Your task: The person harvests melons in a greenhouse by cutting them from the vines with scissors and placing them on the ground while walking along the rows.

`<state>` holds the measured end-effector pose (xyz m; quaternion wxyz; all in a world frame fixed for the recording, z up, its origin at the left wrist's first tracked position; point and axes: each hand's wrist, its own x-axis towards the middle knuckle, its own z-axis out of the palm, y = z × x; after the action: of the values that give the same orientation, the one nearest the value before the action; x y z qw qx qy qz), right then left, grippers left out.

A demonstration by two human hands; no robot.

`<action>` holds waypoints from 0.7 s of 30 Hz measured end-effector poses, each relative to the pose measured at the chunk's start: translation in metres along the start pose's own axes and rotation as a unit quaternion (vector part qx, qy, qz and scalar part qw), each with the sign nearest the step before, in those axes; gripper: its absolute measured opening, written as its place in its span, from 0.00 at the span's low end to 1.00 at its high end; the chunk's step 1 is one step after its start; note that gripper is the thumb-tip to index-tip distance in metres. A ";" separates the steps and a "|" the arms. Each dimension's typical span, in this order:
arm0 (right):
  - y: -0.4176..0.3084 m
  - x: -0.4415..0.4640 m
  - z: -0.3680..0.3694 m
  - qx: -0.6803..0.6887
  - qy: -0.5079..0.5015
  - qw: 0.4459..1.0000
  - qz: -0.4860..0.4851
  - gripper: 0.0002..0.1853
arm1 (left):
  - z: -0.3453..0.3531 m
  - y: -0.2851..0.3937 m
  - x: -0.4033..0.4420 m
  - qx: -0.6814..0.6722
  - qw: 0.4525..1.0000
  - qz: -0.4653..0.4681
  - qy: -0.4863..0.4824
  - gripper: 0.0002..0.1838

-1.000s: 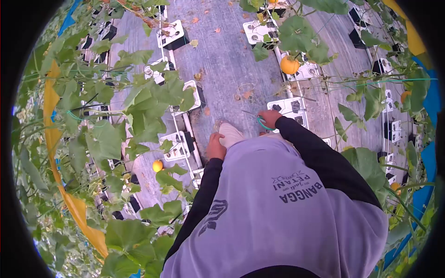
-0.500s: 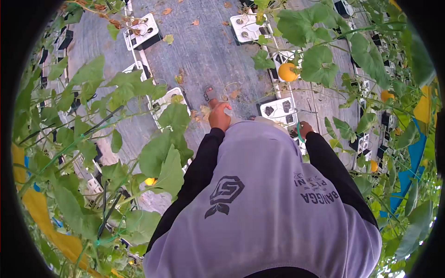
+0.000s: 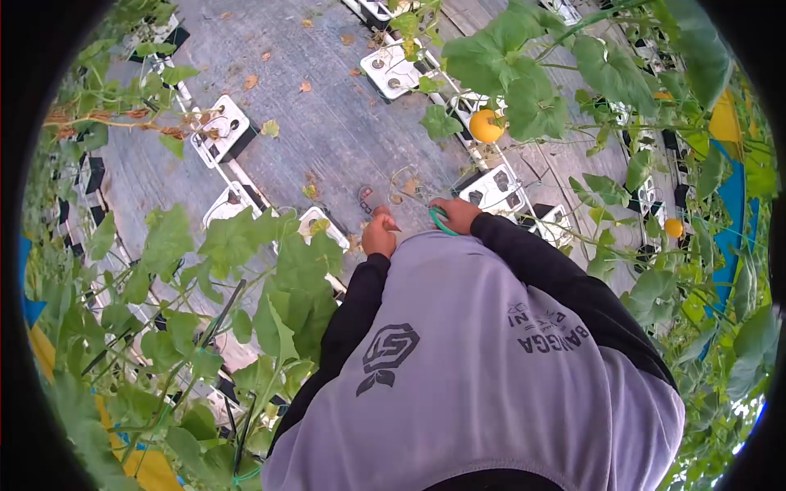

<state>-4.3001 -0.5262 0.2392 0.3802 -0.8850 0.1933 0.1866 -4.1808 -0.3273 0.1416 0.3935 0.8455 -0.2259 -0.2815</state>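
My left hand (image 3: 379,235) is in front of my waist with its fingers curled; whether anything lies inside them is too small to tell. To its right, my right hand (image 3: 458,216) is closed around a green-handled tool (image 3: 442,221), its thin tip pointing left toward the other hand. The rest of the tool is hidden by the fingers. A sandalled foot (image 3: 365,196) shows on the ground just beyond my left hand. Beyond my right hand, an orange-yellow round fruit (image 3: 486,126) hangs beside large green leaves.
White planter boxes with black bases (image 3: 495,192) line both sides of the grey ground sheet (image 3: 303,106), joined by white pipes. Leafy vines (image 3: 286,286) reach in close to my left arm. Another orange fruit (image 3: 674,227) and blue and yellow strips (image 3: 729,221) are at the right.
My right hand has swung back in from the right side with the green-handled tool, now near my left hand. The view has turned, and the planters have shifted left.
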 end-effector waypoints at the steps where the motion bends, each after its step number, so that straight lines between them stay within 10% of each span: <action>1: 0.015 -0.008 0.009 0.026 0.027 0.999 0.004 0.24 | -0.003 0.005 -0.001 0.013 0.999 -0.024 -0.027 0.10; 7: 0.129 -0.070 0.051 0.082 0.117 0.968 0.208 0.35 | -0.023 -0.016 0.013 0.198 0.972 -0.074 -0.103 0.05; 13: 0.359 -0.162 0.270 0.288 0.245 0.830 0.410 0.13 | -0.039 0.002 0.028 0.346 0.927 -0.025 -0.145 0.11; 15: 0.338 -0.199 0.285 0.457 0.231 0.741 0.434 0.08 | -0.036 0.024 0.030 0.386 0.912 -0.020 -0.141 0.10; 21: 0.182 -0.244 0.234 0.336 0.218 0.794 0.457 0.17 | 0.027 0.094 0.010 0.434 0.853 0.126 -0.261 0.07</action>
<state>-4.6396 -0.4183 0.0961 0.4717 -0.5274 0.7037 0.0644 -4.2062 -0.4034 0.1983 -0.0554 0.7901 -0.5239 -0.3134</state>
